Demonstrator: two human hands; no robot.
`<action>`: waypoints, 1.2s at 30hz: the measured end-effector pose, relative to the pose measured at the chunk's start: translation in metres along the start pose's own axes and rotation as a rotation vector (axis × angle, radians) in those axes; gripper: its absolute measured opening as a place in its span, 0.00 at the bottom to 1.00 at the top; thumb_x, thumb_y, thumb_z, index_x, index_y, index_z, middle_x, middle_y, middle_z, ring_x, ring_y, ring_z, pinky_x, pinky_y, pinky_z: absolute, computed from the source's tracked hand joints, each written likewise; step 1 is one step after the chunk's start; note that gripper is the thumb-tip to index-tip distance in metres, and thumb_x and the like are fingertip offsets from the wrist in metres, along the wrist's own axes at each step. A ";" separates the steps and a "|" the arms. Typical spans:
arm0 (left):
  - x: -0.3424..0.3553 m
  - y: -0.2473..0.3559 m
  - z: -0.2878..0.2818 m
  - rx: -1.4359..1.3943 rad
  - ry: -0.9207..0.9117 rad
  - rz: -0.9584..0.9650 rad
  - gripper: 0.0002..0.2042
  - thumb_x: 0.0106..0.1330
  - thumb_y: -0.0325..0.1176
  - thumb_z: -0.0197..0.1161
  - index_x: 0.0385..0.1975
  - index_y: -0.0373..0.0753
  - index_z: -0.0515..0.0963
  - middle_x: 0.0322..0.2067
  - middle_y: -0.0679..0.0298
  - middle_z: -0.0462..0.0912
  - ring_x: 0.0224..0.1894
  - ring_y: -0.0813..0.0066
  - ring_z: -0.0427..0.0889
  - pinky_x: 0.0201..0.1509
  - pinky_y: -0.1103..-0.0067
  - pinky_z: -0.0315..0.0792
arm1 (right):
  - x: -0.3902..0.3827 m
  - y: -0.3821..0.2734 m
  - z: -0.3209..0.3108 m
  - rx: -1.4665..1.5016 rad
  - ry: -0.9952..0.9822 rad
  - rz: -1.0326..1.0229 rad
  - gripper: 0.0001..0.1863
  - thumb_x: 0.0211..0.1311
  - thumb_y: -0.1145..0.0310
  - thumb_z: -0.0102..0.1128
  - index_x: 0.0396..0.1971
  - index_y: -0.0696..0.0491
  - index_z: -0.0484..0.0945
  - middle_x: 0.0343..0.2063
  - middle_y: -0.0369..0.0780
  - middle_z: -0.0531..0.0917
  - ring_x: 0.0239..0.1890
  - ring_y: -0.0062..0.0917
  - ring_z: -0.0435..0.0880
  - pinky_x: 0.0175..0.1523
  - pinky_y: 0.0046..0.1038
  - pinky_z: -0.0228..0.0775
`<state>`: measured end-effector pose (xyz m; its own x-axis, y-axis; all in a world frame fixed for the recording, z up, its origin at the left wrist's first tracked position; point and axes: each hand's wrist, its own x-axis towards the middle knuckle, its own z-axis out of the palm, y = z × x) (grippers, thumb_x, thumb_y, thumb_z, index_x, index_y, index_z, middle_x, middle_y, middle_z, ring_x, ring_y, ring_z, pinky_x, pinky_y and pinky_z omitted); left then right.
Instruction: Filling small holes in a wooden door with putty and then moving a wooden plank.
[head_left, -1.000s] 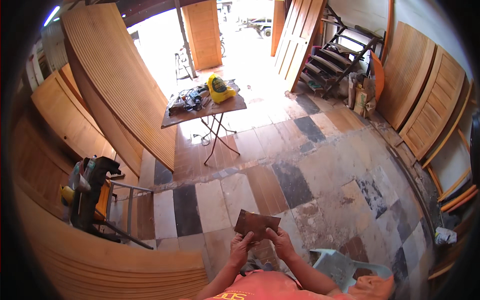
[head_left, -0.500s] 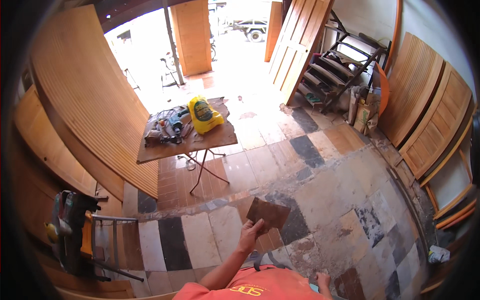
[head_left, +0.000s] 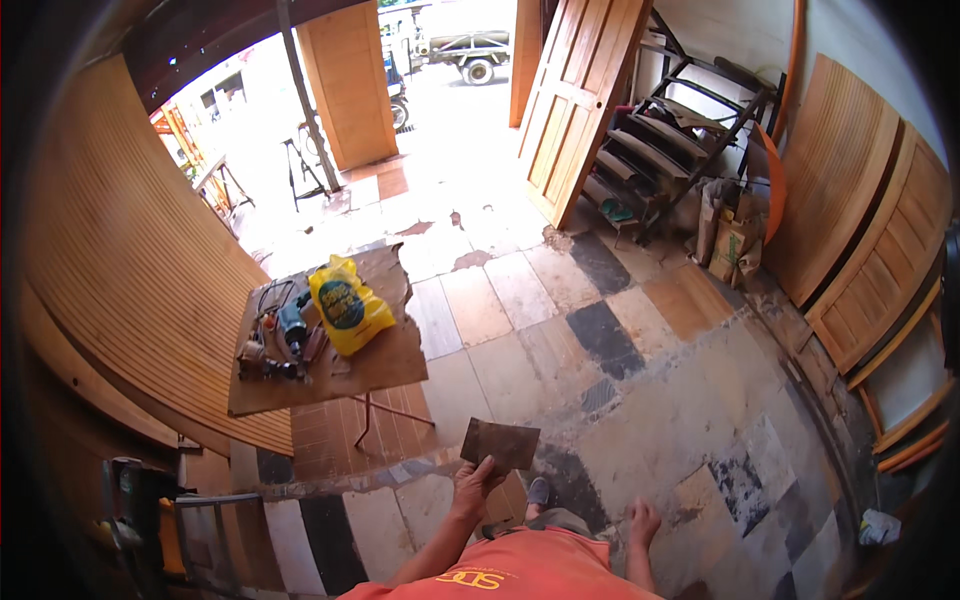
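My left hand [head_left: 476,482] grips the near edge of a flat, brown rectangular sheet [head_left: 502,444], thumb lying on top. It looks thin and stiff; its material is not clear. My right hand [head_left: 642,520] hangs over the floor at my right side, fingers curled in, and no object shows in it. Ahead and to the left is a small table [head_left: 385,370] with a worn brown top. On it lie a yellow plastic bag [head_left: 350,308], a teal power drill [head_left: 293,325] and a jumble of small tools and cords.
Large grooved wood panels [head_left: 140,260] lean along the left. A panelled wooden door [head_left: 578,110] stands near the bright opening, beside a dark rack [head_left: 665,145] of boards. More doors [head_left: 880,250] line the right wall. A metal-framed stand [head_left: 215,500] is at lower left, on patchwork tile [head_left: 500,340].
I have come closer to the table, which now appears lower and further left. The sheet stays in my left hand. My right hand has swung forward into fuller view.
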<state>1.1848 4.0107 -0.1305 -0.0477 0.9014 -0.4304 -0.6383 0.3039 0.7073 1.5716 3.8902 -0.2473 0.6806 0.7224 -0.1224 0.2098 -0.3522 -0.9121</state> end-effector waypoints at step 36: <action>0.700 0.345 0.151 -0.210 0.127 0.281 0.08 0.73 0.32 0.67 0.47 0.39 0.81 0.41 0.61 0.89 0.41 0.70 0.90 0.46 0.73 0.86 | 0.311 -0.936 0.625 1.740 -1.653 -0.328 0.15 0.71 0.65 0.53 0.28 0.55 0.84 0.34 0.46 0.88 0.24 0.25 0.81 0.33 0.25 0.73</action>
<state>1.0472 4.7931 -0.1037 -0.3303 0.8911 -0.3112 -0.7297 -0.0320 0.6830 1.1482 4.8167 0.3234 -0.2915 0.6096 0.7372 -0.9564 -0.2003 -0.2126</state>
